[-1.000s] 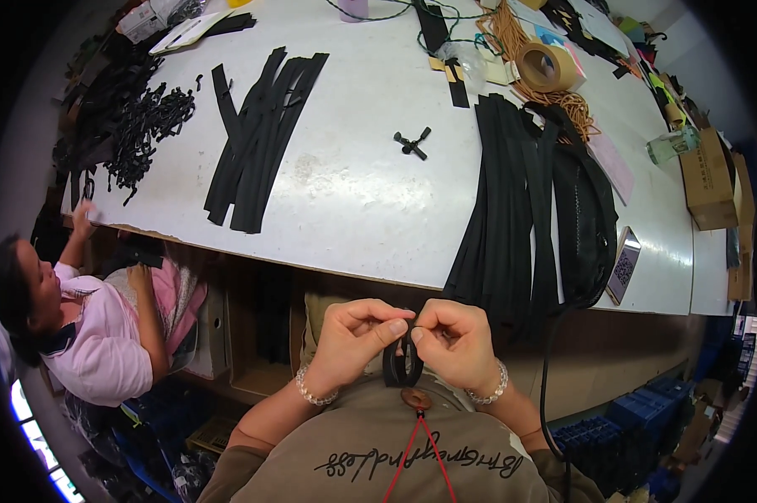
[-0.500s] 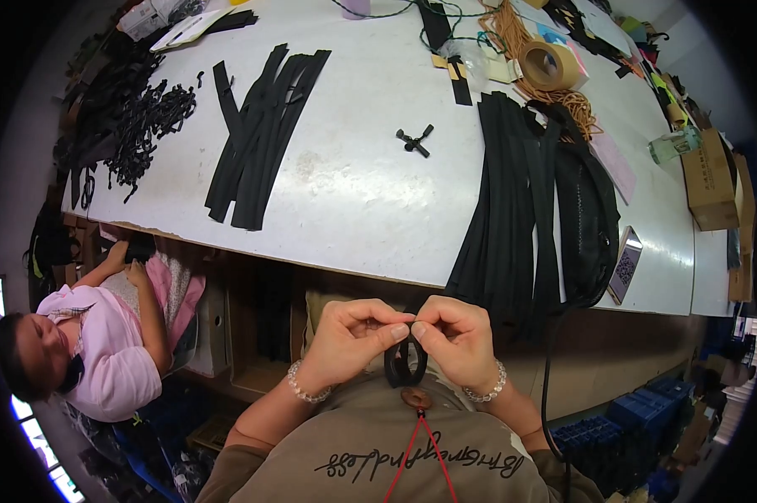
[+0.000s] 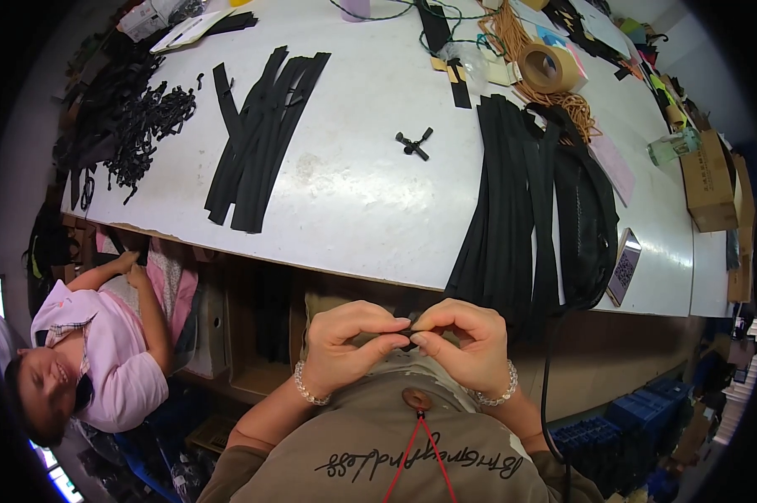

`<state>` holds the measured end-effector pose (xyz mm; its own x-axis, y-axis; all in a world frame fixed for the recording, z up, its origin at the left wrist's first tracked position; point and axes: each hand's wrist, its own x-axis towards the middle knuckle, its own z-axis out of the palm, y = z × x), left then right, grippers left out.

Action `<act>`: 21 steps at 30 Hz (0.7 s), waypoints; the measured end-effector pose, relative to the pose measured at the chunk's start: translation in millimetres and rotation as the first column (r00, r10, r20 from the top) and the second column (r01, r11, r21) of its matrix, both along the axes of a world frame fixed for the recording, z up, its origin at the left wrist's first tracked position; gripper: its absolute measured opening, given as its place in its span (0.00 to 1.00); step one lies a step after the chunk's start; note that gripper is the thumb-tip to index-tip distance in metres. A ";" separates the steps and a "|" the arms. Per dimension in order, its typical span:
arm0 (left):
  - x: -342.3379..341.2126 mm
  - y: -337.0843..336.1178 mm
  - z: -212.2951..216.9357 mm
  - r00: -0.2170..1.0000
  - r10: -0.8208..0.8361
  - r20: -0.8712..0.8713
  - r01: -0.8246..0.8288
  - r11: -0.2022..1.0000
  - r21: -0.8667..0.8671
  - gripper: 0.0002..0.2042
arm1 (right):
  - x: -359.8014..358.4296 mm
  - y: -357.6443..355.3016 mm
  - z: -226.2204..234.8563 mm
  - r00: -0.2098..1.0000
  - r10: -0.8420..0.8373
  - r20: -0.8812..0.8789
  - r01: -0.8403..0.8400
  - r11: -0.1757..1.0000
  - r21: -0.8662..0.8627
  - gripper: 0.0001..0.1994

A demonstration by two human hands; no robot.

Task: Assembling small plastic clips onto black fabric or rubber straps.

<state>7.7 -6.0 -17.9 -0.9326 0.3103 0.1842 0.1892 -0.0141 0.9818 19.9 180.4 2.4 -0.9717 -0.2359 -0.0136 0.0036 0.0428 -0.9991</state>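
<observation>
My left hand (image 3: 351, 342) and my right hand (image 3: 469, 339) meet in front of my chest, just off the table's near edge. Thumb and index finger of each are pinched, tip to tip with the other's. Between the fingertips is a small part of a black strip (image 3: 409, 330), mostly hidden by my fingers. Beyond my right hand, long black zipper strips (image 3: 500, 201) lie side by side and hang toward the edge. A small group of black zipper pulls (image 3: 413, 145) rests on the white table (image 3: 353, 201).
More black strips (image 3: 261, 142) lie at the left, with a heap of small black pulls (image 3: 152, 126) beyond. A black bag (image 3: 586, 226), a phone (image 3: 625, 267), brown tape (image 3: 547, 69) and orange cord (image 3: 506, 33) are on the right. A person in pink (image 3: 110, 335) sits at the left.
The black loop that hung under my fingertips no longer shows there. My hands have spread slightly outward, fingertips still together. The person at the left has shifted and turned the head.
</observation>
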 end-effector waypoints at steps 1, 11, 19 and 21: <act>0.3 -0.2 -0.5 1.000 0.011 -0.020 -0.011 1.000 0.003 0.10 | 0.7 -0.2 0.0 1.000 -0.010 0.002 0.010 1.000 -0.001 0.04; 3.4 1.5 -2.3 0.999 0.030 0.024 -0.031 0.999 0.038 0.09 | 4.8 -7.4 5.5 0.992 -0.076 -0.101 0.084 0.994 0.075 0.04; 2.1 1.2 2.0 0.998 0.005 0.064 -0.008 0.998 0.056 0.08 | 9.2 -12.6 -4.4 0.980 -0.132 -0.151 0.138 0.990 0.031 0.04; 2.4 1.8 2.6 0.996 0.004 0.091 -0.009 0.998 0.058 0.07 | 10.9 -15.3 -11.3 0.970 -0.169 -0.175 0.173 0.985 0.010 0.04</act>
<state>10.1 -4.2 -15.3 -0.9483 0.2956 0.1159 0.0992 -0.0709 0.9925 30.8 165.1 -8.9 -0.9858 -0.0676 0.1540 -0.1593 0.0810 -0.9839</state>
